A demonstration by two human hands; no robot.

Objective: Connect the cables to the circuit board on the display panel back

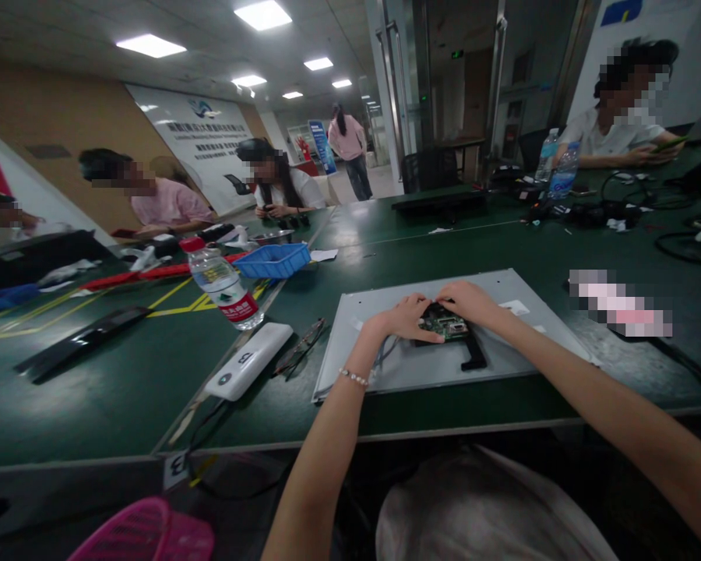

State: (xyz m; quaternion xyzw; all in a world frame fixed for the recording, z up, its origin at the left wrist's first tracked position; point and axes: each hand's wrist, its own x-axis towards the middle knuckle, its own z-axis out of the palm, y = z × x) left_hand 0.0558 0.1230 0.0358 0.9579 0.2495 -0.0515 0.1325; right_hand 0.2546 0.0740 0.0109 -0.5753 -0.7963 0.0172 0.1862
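A green circuit board (449, 326) lies on a flat grey metal panel (379, 377) in front of me. My left hand (404, 318) grips the board from its left side, thumb along the near edge and fingertips at the far edge. At the board's far edge, the bent fingers of my right hand (464, 299) are closed together; whatever they pinch is hidden. A black bracket-shaped part (474, 357) extends from beside the board toward me. A thin grey cable (385, 351) runs near my left wrist.
Left of the panel are eyeglasses (301, 347), a white power bank-like box (251, 360), a water bottle (222, 284) and a blue tray (273, 261). A pixelated object (619, 304) lies right. Several people sit around the table (385, 253). A pink basket (152, 534) stands below its edge.
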